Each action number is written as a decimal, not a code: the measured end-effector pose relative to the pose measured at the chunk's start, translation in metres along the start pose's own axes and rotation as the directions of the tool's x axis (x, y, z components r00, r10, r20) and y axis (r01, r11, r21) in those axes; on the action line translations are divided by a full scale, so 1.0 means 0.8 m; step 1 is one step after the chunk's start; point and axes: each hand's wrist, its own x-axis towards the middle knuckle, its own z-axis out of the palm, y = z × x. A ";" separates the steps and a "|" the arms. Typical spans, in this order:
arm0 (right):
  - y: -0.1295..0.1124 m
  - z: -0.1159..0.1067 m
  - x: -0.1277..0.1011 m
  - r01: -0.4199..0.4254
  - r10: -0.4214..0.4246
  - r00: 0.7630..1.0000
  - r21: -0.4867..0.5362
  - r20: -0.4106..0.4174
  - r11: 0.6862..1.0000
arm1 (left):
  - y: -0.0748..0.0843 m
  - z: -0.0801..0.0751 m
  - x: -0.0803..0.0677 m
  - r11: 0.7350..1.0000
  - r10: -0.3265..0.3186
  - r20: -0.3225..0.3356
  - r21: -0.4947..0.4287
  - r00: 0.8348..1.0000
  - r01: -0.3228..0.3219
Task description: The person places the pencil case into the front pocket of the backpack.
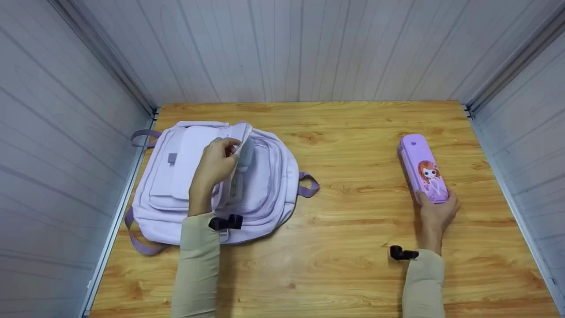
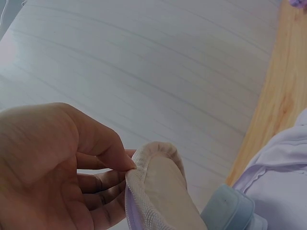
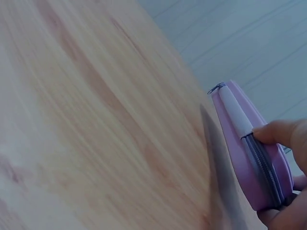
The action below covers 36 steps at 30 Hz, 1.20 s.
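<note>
A pale lavender backpack (image 1: 273, 176) lies on the left of the wooden table, its front pocket unzipped. My left hand (image 1: 216, 161) pinches the edge of the pocket flap (image 2: 163, 184) between thumb and fingers and holds it raised. Inside the opening sits a light blue object (image 2: 229, 208), partly hidden by the flap. On the right, my right hand (image 1: 437, 214) grips the near end of a purple zippered pencil case (image 1: 415, 154) with a cartoon girl printed on its top. In the right wrist view the thumb lies along the zipper side of the case (image 3: 240, 143).
The wooden table (image 1: 344, 221) is bordered by pale panel walls (image 1: 309, 53) at the back and sides. A purple loop handle (image 1: 309, 184) sticks out from the backpack's right end, and shoulder straps (image 1: 141, 240) stick out at its left.
</note>
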 end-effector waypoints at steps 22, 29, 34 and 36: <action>-0.074 0.008 -0.054 0.210 -0.311 0.903 0.327 0.295 0.921 | 0.003 -0.001 0.002 1.000 0.003 0.002 0.008 1.000 -0.003; -0.086 0.022 -0.078 0.330 -0.416 0.834 0.278 0.362 0.902 | 0.004 -0.003 -0.001 1.000 -0.020 0.028 -0.017 0.999 0.020; -0.090 0.039 -0.094 0.326 -0.433 0.783 0.299 0.445 0.897 | 0.004 -0.004 -0.001 1.000 -0.026 0.027 -0.009 0.999 0.026; -0.091 0.046 -0.102 0.335 -0.446 0.759 0.302 0.475 0.893 | 0.004 -0.004 0.000 1.000 -0.026 0.025 -0.008 0.999 0.026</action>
